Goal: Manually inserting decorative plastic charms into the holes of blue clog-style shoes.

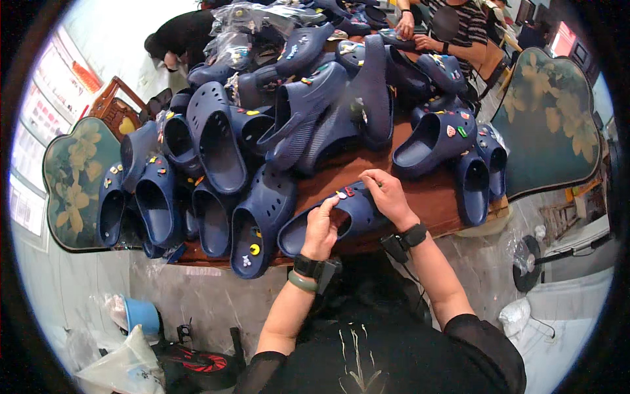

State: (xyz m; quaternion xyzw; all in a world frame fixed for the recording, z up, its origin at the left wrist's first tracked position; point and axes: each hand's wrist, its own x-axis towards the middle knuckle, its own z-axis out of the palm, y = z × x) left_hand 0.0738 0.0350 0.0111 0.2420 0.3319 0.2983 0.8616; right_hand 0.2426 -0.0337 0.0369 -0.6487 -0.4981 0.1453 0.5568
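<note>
While the left hand [321, 230] grips the navy clog [341, 213], right hand [387, 196] fingers pinching its strap.

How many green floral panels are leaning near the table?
2. One green floral panel stands at the table's left end, the other at its right end. More could be hidden behind the dark blue foam clogs.

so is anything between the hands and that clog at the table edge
Nothing visible. The left hand grips the clog around its opening, and the right hand rests on its top by the small charms. The pile of clogs lies farther back on the table.
</note>
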